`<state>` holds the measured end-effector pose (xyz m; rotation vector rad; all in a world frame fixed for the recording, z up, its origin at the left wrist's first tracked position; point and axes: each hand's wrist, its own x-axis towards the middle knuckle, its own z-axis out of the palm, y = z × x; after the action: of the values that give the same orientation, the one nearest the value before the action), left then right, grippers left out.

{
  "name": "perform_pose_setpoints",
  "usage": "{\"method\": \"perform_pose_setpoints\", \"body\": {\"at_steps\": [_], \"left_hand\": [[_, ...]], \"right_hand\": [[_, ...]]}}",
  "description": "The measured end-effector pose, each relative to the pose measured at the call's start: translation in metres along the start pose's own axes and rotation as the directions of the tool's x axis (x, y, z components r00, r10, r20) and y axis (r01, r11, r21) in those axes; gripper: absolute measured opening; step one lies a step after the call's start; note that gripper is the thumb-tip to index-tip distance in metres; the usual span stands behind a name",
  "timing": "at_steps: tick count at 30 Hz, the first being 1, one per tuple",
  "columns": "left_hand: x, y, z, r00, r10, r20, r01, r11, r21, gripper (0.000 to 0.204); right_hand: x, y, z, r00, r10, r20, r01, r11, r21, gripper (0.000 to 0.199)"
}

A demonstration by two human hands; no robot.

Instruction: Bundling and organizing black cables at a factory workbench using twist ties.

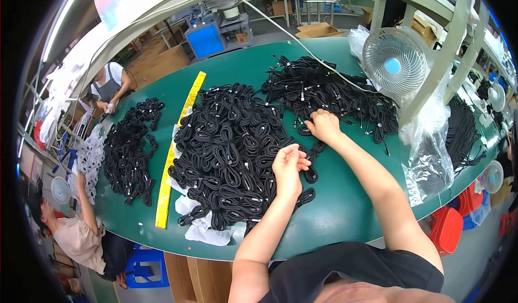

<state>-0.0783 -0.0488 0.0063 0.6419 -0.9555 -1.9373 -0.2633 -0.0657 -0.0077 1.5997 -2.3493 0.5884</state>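
Observation:
My left hand [288, 169] is palm-up at the right edge of a large heap of coiled black cables [226, 146]. Its fingers are loosely curled and apart, with nothing visible in them. My right hand [325, 126] reaches over the near edge of a looser pile of black cables [334, 90]. Thumb and fingers are spread, touching or just above the cables; the fingertips are partly lost against them. Between my hands a coiled cable bundle [313, 165] lies on the green table [345, 195]. Small pale connectors or tags show among the coils.
A yellow strip [181, 146] separates the heap from a smaller cable pile [129, 152] at left. White papers [208, 233] lie near the front edge. At right stand a fan [393, 63], clear plastic bags [429, 163] and a frame post [437, 60]. Two people work at left.

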Motion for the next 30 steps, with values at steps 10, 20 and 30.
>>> {"method": "perform_pose_setpoints", "body": {"at_steps": [10,20,30], "left_hand": [[-0.001,0.009,-0.005,0.998,0.054,0.026,-0.056,0.996,0.076,0.014],[-0.007,0.008,0.003,0.978,-0.165,0.128,0.154,0.984,0.091,0.014],[-0.018,0.048,0.013,0.929,-0.042,0.369,0.145,0.956,-0.255,0.040]], "right_hand": [[0.008,0.020,-0.018,0.868,0.388,0.311,-0.469,0.846,0.253,0.031],[-0.041,0.027,-0.130,0.935,0.350,0.050,-0.151,0.267,0.952,0.012],[-0.084,-0.056,-0.174,0.807,-0.553,-0.205,0.590,0.748,0.304,0.020]]}}
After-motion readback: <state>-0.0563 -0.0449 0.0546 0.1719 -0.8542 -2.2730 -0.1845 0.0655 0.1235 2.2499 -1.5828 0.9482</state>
